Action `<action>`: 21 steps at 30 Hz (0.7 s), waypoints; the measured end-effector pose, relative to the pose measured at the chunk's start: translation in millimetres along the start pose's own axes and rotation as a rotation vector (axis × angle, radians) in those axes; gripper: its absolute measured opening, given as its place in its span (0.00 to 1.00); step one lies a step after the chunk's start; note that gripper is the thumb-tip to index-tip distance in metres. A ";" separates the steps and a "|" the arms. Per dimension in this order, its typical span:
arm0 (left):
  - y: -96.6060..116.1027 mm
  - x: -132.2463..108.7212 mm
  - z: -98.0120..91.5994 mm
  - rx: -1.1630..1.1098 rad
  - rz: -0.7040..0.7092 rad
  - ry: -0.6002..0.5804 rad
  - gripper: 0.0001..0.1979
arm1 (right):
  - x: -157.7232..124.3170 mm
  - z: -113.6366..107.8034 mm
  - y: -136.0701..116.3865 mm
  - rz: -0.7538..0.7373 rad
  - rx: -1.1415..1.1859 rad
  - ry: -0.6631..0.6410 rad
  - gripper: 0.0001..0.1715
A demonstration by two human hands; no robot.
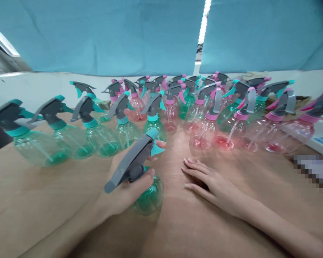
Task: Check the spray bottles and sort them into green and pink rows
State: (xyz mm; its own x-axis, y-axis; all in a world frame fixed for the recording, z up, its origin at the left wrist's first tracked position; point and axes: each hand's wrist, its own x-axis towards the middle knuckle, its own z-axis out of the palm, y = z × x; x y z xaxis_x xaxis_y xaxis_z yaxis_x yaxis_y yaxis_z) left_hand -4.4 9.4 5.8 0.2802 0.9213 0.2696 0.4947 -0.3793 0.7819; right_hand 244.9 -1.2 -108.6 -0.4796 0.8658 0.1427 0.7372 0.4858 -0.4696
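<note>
Clasping a glossy, round-bellied green bottle, left hand; right hand loose-fingered on wood-grained tabletop.

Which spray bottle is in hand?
The green spray bottle front and centre, nearest the camera: the left hand grips it, while the other bottles stand unheld farther back.

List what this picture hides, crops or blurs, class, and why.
In the head view:
Neck of the clear green plastic spray bottle: mostly covered by the left hand.
Palm of the bare right hand: turned down, out of sight.
Flat, dark-edged rectangular object: surface pixelated.
White object with blue markings: cut off by right edge.
</note>
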 end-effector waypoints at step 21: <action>-3.2 4.2 -2.4 0.058 0.030 -0.017 0.17 | -0.2 -2.5 0.0 -0.011 0.015 0.020 0.28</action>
State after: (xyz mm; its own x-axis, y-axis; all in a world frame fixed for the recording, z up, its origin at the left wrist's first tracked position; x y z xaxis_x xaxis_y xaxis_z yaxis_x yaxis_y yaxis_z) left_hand -6.8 14.7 5.8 0.3092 0.9079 0.2830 0.5326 -0.4118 0.7394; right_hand 246.3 -1.1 -106.5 -0.4779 0.8628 0.1652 0.7247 0.4935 -0.4809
